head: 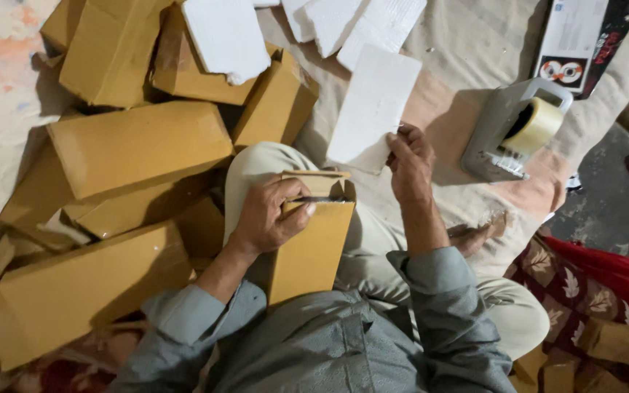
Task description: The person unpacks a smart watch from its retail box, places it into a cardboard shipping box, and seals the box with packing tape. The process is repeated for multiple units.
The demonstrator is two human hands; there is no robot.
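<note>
On my far left, the closed brown cartons [136, 145] are lying in a loose heap on the floor, some leaning on each other, with more white foam pieces [223, 36] resting on top of those at the back.

My left hand [267, 215] is wrapping around the top of the open brown carton [313, 244] that is standing on my lap against my knee. My fingers are curling over its front edge near the mouth, thumb behind, so the hand is clenched on the carton and is holding the mouth open while the flaps are standing up behind it. To do this well, I judge that I should be keeping the carton upright and its mouth spread wide, so that a flat piece can go in square and not catch on a flap.

Just right of the carton, my right hand [409, 164] is pinching the lower corner of a white foam sheet [373, 109] between thumb and fingertips. The grip is narrow, only as wide as the thin sheet, and the rest of the sheet is lying out on the beige cloth [467, 44] beyond my knee. Foam like this probably snaps easily, so a light pinch near the edge, with the sheet kept flat, seems best.

Further right, a grey tape dispenser [507, 131] with a roll of clear tape is sitting on the cloth, well apart from both hands, and a printed box [580, 40] is lying beyond it.
</note>
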